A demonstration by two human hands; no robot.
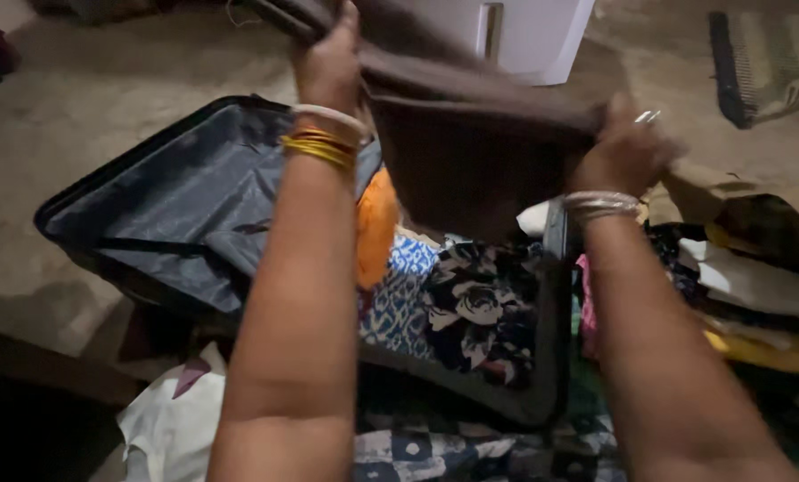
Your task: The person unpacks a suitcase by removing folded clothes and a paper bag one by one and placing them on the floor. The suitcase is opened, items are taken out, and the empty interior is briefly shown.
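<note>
Gripping brown cloth (471,134) stretched sideways, left hand (328,67), right hand (627,152) pinching top edge.

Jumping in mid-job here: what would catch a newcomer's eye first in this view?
First, the dark brown cloth held up at top centre, gripped by the left hand and the right hand, with bangles on both wrists. Below it lies an open black suitcase with a grey-lined lid on the left; its other half holds a bright orange garment and blue and black floral printed fabrics.
</note>
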